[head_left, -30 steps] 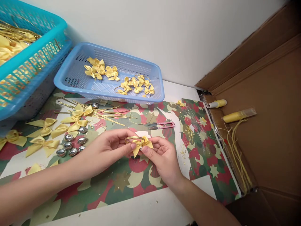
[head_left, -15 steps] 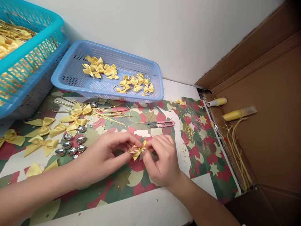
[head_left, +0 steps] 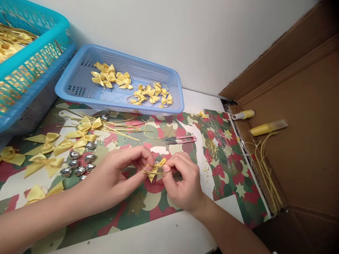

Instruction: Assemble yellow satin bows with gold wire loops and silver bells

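Note:
Between both hands, over the middle of the patterned table covering, is a yellow ribbon bow (head_left: 152, 175) with a gold cord loop (head_left: 159, 173) lying across its front. My left hand (head_left: 129, 167) pinches the bow and the loop's left end. My right hand (head_left: 182, 180) pinches the loop's right end between thumb and forefinger, beside the bow's upper tail. A bit of something silver shows behind the bow, mostly hidden. Left of my left hand lie several silver teardrop beads (head_left: 79, 171) and loose yellow bows (head_left: 43, 164).
A blue basket (head_left: 119, 102) holding bows stands at the back, with a teal basket (head_left: 50, 37) stacked at its left. Gold cords (head_left: 119, 129) and pink thread snips (head_left: 182, 140) lie behind my hands. Cardboard (head_left: 299, 106) walls the right side, with yellow strings (head_left: 265, 173) hanging there.
The gold loop is spread wider and bows downward between my hands. The bow has tilted slightly, and a silver bit now shows behind it. Both hands still pinch the piece.

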The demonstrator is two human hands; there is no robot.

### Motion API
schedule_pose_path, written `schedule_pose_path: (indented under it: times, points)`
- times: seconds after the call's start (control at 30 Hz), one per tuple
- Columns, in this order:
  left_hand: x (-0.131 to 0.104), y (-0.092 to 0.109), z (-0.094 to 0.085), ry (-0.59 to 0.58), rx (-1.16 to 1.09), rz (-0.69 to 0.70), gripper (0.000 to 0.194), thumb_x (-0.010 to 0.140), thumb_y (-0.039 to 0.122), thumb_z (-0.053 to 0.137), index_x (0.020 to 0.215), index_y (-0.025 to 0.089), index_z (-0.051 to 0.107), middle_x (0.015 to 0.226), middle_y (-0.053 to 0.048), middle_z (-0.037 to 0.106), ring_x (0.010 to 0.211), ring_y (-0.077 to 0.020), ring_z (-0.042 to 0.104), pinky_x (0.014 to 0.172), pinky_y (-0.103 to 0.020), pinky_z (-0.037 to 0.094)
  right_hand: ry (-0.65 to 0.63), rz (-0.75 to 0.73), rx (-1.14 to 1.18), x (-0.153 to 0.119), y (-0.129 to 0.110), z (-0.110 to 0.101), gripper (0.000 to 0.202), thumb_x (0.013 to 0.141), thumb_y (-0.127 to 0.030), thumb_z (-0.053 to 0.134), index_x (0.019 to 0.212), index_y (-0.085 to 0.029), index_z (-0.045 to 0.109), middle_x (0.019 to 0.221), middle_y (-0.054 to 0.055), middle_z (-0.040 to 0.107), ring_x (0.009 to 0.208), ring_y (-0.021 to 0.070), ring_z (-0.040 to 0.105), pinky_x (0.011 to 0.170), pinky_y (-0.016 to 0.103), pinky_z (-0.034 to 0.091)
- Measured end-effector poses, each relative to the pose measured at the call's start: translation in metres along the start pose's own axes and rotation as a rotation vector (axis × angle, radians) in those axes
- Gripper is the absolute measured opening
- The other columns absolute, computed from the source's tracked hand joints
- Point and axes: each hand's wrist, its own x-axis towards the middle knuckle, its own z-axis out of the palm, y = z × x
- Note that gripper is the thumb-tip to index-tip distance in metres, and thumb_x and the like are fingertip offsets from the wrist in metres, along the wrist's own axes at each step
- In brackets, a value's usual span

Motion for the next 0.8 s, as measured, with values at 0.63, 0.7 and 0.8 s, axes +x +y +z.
schedule_pose_path:
  times: [0.63,0.7,0.8]
  points:
    - [0.016,0.009,-0.029,0.172,0.286,0.013,0.016,0.089,0.031,0.053,0.085,0.021,0.063,0.069,0.002,0.065,0.06,-0.0128,0.057,0.055,-0.022,0.045,-0.142,0.066,0.083,-0.004,-0.003,0.004,0.009,0.083,-0.015,0.051,0.075,-0.019,0.054,0.063,-0.004,0.056,0.061,0.0116,0.052,0.067,0.028,0.036]
    - [0.033,0.012,-0.044,0.267,0.395,-0.03,0.02,0.089,0.036,0.053,0.086,0.02,0.064,0.071,0.001,0.067,0.061,-0.0142,0.058,0.053,-0.023,0.043,-0.171,0.049,0.106,-0.008,-0.004,0.007,0.009,0.082,-0.015,0.051,0.074,-0.019,0.053,0.062,-0.004,0.056,0.059,0.011,0.05,0.067,0.028,0.035]
    - [0.069,0.007,-0.06,0.382,0.573,-0.051,0.025,0.088,0.038,0.05,0.091,0.018,0.065,0.082,-0.004,0.071,0.068,-0.0181,0.061,0.063,-0.029,0.048,-0.196,0.022,0.152,-0.015,-0.004,0.015,0.008,0.08,-0.015,0.052,0.074,-0.02,0.054,0.061,-0.005,0.054,0.058,0.0105,0.049,0.067,0.027,0.036]
